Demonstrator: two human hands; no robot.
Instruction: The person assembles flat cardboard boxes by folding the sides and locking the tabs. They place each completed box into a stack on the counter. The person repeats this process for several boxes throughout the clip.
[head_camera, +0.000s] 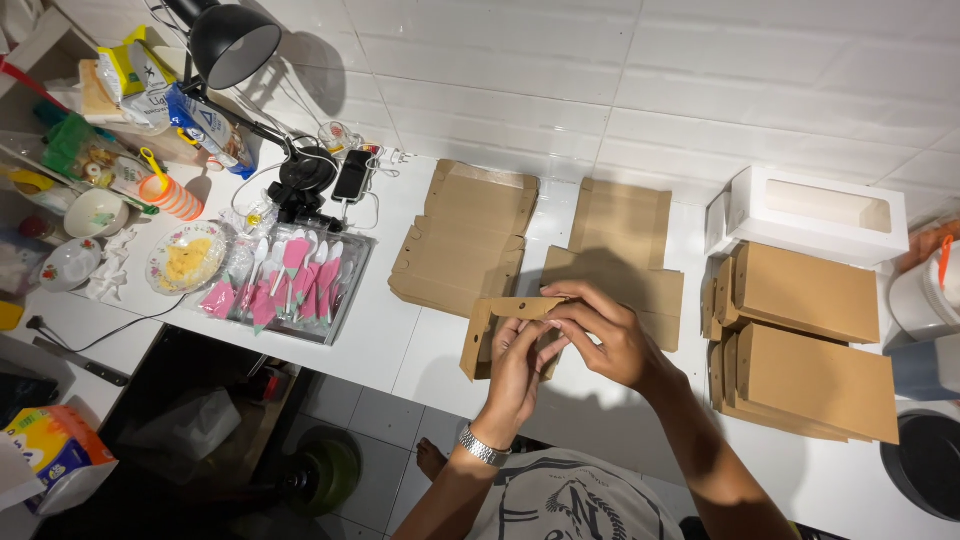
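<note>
White wall tiles back a white bench (420, 350) seen from above, lit by a black desk lamp (235, 42).

At the near edge, both of the person's hands work on one brown cardboard box blank (487, 325), partly folded and lifted just off the bench. The left hand (518, 368), with a metal watch (484, 447) on its wrist, comes up from below; its grip is clamped on the lower side of the cardboard, fingers curled round the flap. The right hand (600, 335) reaches in from the right, and its fingertips pinch the top edge of the same folded flap, so both grips are closed on the blank.

Just behind the grips, touching or nearly so, lies a flat unfolded blank (620, 255). Beyond and to the left of the grips sits another flat stack of brown cardboard (465, 240). Well to the right of the grips are two piles of folded brown boxes (810, 335), and behind them a white box with a clear window (815, 212).

Far to the left of the grips lies a clear tray of pink and white utensils (295, 280), a plate with yellow food (187, 257), an orange striped cup (172, 196) and a phone (352, 175) on a cable.

Below the bench edge a bare foot (431, 458) rests on the grey floor tiles.
</note>
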